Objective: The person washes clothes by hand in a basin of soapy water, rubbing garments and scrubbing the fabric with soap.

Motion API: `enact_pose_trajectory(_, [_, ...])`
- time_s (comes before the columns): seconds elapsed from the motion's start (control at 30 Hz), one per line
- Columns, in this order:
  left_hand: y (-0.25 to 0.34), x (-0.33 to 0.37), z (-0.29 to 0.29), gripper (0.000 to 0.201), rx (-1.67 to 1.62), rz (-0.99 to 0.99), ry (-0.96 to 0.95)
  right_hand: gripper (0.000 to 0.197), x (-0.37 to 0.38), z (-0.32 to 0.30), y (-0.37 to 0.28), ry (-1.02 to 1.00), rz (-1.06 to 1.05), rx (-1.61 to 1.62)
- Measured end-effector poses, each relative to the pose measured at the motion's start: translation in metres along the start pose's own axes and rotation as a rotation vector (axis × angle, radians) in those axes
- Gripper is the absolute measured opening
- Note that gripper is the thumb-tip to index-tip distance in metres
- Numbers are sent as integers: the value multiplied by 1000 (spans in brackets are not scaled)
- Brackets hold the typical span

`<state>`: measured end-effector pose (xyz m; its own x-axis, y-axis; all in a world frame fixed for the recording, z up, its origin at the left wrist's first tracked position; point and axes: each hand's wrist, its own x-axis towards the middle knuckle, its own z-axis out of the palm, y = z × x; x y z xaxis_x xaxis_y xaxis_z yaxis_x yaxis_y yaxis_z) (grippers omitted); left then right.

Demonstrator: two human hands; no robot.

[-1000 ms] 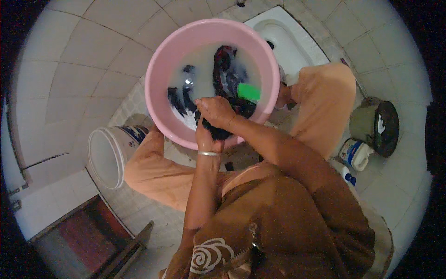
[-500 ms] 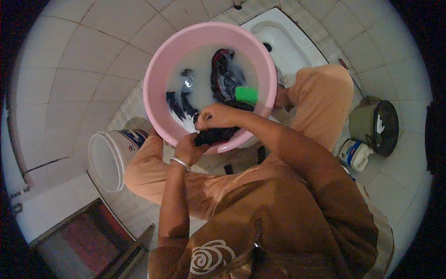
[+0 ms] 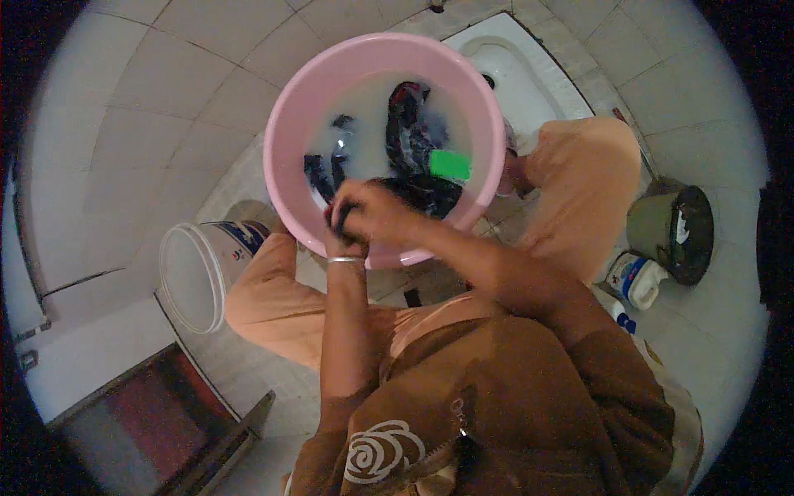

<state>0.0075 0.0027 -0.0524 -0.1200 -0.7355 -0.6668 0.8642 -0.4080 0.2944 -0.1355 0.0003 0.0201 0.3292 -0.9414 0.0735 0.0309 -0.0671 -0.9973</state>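
Over the near rim of a pink plastic basin (image 3: 279,178), my two hands are close together. My right hand (image 3: 379,217) has its fingers closed on a dark wet cloth (image 3: 341,217), slightly blurred by movement. Under and beside it, my left hand (image 3: 343,241), with a pale bangle at the wrist, grips the same cloth from below. More black fabric (image 3: 434,196) spreads along the near right inside the basin. Dark garments (image 3: 405,124) with some red lie in the cloudy water. A green rectangular block (image 3: 450,165) rests on the fabric at the right.
A white squat toilet pan (image 3: 525,78) lies beyond the basin on the right. To the left a white bucket (image 3: 194,277) is tipped on its side. At right are a dark bucket (image 3: 662,227) and a white jug (image 3: 637,279). A striped mat (image 3: 153,417) lies lower left.
Both hands have drawn together, the right moving left and nearer, the left coming under it. The cloth is now bunched between them. The view has shifted slightly.
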Motion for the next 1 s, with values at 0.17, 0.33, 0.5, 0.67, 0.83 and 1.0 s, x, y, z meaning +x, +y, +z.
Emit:
enact_pose_trajectory(0.17, [-29, -11, 22, 26, 96, 56, 14, 18, -7, 37, -12, 23, -162, -771])
enact_pose_trajectory(0.33, [-47, -41, 56, 25, 262, 15, 70, 24, 10, -7, 16, 205, 104, -710])
enact_pose_trajectory(0.5, [-31, -26, 42, 21, 312, -17, 111, 41, -4, -6, 20, 224, 227, -460])
enact_pose_trajectory(0.67, [21, -37, 79, 29, 274, -38, -83, 63, -26, -30, 36, -352, 458, 166])
enact_pose_trajectory(0.83, [1, -56, 88, 40, 301, -38, -319, 46, -10, -29, 28, -89, 466, 365])
enact_pose_trajectory(1.0, [-43, -31, 33, 37, 308, -22, -101, 24, 7, -50, 18, 234, 215, -589])
